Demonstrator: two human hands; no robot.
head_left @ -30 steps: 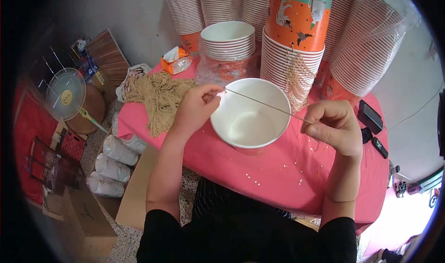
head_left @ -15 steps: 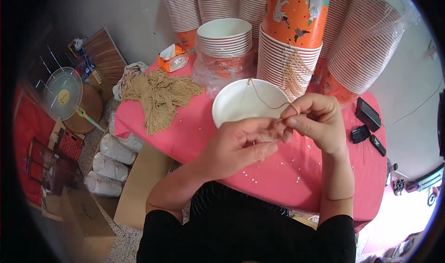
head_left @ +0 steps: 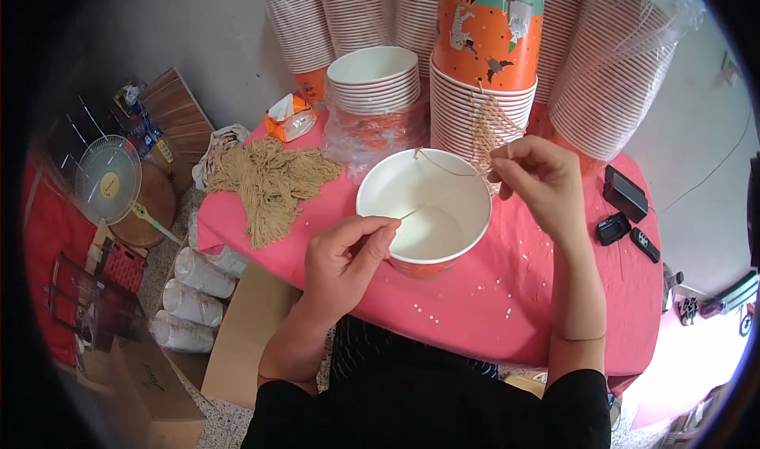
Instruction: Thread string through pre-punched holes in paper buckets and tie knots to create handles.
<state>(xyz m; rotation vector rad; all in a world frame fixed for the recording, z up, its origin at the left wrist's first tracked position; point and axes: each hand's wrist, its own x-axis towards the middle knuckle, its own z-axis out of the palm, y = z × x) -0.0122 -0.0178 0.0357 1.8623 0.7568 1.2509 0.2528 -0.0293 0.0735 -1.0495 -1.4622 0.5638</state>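
A white-lined paper bucket (head_left: pixel 427 243) with an orange outside stands upright on the table in front of me. A thin tan cord (head_left: pixel 447 169) is fastened at its far rim and runs right to the fingertips of my right hand (head_left: pixel 542 184), which are pinched together on it beyond the bucket's right rim. At the near left rim, my left hand (head_left: pixel 346 265) is closed in a pinch of thumb and forefinger. A short thin tan strand (head_left: pixel 408 214) sticks out of that pinch over the bucket's inside; I cannot tell where its other end goes.
Behind the bucket rises a tall stack of buckets (head_left: pixel 480 124) with cords hanging from it. Bagged stacks (head_left: pixel 625 77) line the wall. A heap of tan cords (head_left: pixel 273 180) and a tissue pack (head_left: pixel 290 119) lie left. Black devices (head_left: pixel 625 194) sit right on the pink tablecloth (head_left: pixel 475 314).
My hands have moved apart: the left went left and down to the bucket's near rim, the right stayed near the cord. The bucket's inside now shows. The view shifted slightly.
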